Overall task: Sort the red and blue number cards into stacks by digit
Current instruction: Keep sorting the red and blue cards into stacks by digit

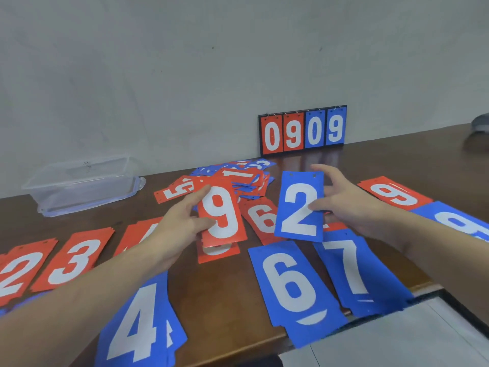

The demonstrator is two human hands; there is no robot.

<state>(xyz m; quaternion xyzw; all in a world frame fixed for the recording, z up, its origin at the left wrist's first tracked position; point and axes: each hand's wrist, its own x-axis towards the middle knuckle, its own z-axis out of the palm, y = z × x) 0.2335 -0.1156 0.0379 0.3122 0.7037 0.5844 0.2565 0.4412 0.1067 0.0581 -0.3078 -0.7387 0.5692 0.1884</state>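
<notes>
The left hand [182, 221] pinches a red 9 card [222, 213] by its left edge, thumb on the face and fingers curled behind, above the brown table [225, 292]; the right hand [346, 200] grips a blue 2 card [300, 206] at its right edge, just beside the red 9. An unsorted pile [243, 178] lies behind them near the scoreboard [303, 131], with a clear box [84, 181] at left. Sorted stacks lie nearer: red 2 [18, 274], red 3 [74, 260], blue 4 [140, 321], blue 6 [293, 290], blue 7 [357, 271].
</notes>
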